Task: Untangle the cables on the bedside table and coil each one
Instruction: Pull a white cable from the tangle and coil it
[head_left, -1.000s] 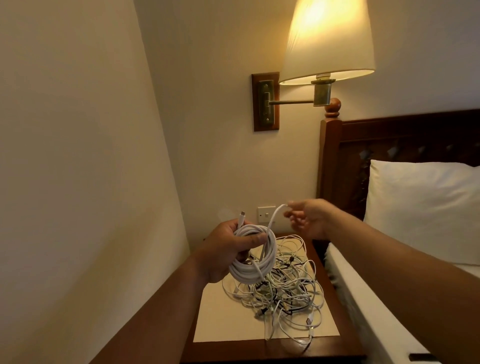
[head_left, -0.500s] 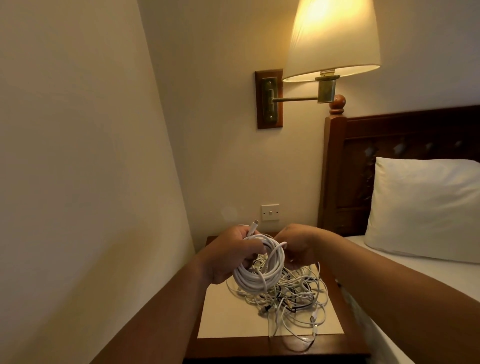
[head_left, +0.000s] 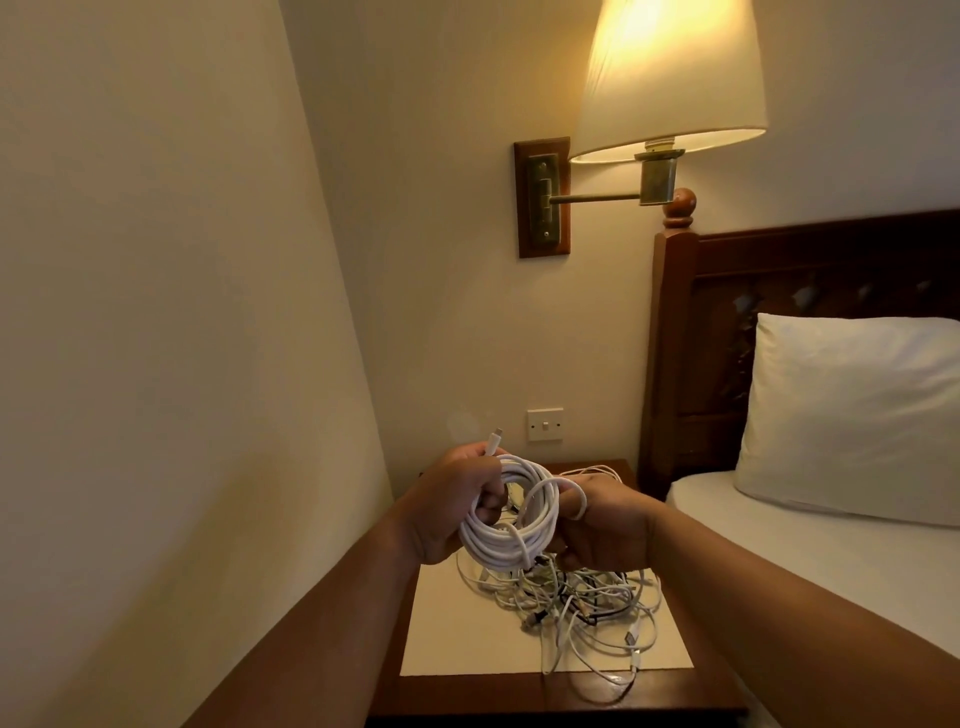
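Head view, and both hands are up over the bedside table (head_left: 519, 693). The left hand (head_left: 447, 512) is clamped round the left side of the white cable (head_left: 511, 535), which is wound into a thick ring of several loops, fingers curled through the middle. One connector (head_left: 495, 441) pokes up out of the top of that fist, towards the far wall. The right hand (head_left: 608, 525) is right up against the ring's right side, fingers curled, and a strand of the same cable arcs off the ring and hooks over one of its fingers (head_left: 576, 501). The ring is held in the air, just above the tangle of cables (head_left: 587, 603), a loose heap of thin white and dark leads on the cream mat (head_left: 457, 623), spilling over the mat's near edge onto the wood. Far wall: light switch (head_left: 545, 424), and the wall lamp (head_left: 670, 78) lit above. To the right, the headboard (head_left: 779, 260) and a pillow (head_left: 852, 415).
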